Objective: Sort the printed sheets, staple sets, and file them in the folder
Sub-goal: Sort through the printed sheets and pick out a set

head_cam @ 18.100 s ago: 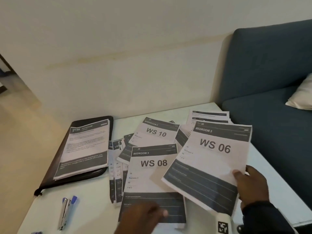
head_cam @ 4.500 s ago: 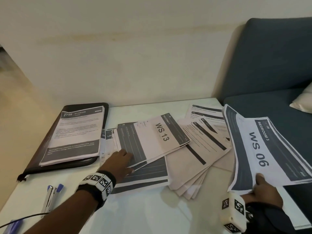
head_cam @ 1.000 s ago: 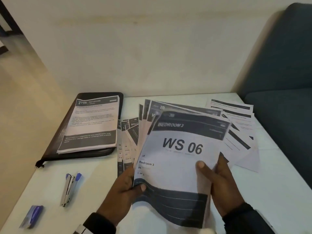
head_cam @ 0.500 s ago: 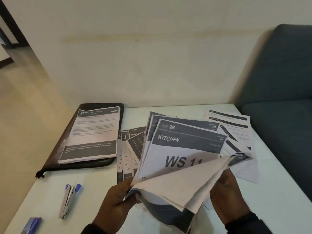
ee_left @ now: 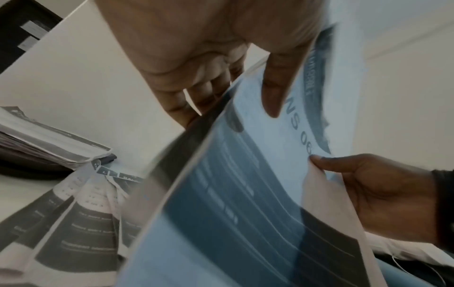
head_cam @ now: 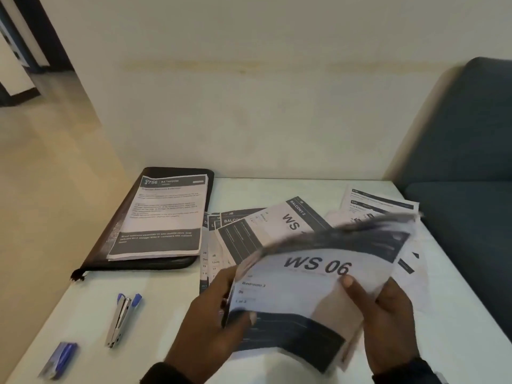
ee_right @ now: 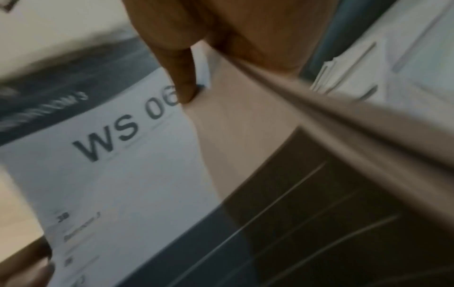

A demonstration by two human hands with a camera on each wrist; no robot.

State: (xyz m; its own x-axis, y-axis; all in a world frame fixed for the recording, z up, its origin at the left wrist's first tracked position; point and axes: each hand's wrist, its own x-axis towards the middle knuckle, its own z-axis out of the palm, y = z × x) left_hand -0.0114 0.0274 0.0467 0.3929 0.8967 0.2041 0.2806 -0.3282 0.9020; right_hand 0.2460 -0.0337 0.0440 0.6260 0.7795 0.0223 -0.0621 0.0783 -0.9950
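Both hands hold a sheaf of printed sheets above the table's near edge, with "WS 06" on top. My left hand grips its left edge, thumb on the top sheet. My right hand pinches the right side, thumb beside the "06". The sheaf's top edge is blurred. More sheets lie fanned on the table, one headed "Balcony 2". The black folder lies shut at the back left with a "Bathroom" set on it. A stapler lies at the front left.
A small blue box lies near the table's front left corner. Text sheets are spread at the back right. A dark blue sofa stands against the table's right side, and a wall runs behind it.
The top sheet, bent forward half a second ago so that "WS 11" showed beneath, lies flat again with "WS 06" up. Both hands still hold the sheaf.
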